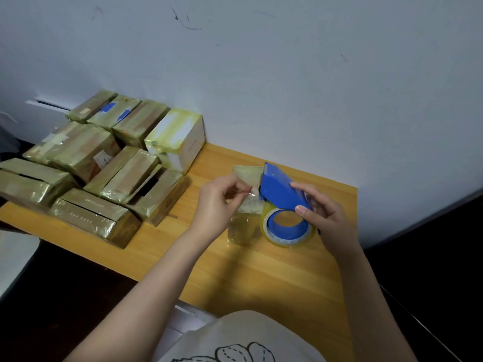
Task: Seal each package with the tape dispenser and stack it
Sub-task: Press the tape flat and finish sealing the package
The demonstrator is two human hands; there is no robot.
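Note:
A blue tape dispenser (281,194) with a roll of clear yellowish tape (287,228) is held above the wooden table (261,270). My right hand (321,212) grips the dispenser's body from the right. My left hand (222,197) pinches the free end of the tape (249,194) just left of the dispenser's cutter. Under both hands a small flat package (245,215) wrapped in clear tape lies on the table, partly hidden by the dispenser. A stack of taped packages (104,163) fills the table's left side.
A white box (180,142) with yellowish tape stands at the stack's right end against the wall (287,74). A cloth bag with a drawing (240,340) lies at the table's near edge. Bare wood shows between the stack and the small package.

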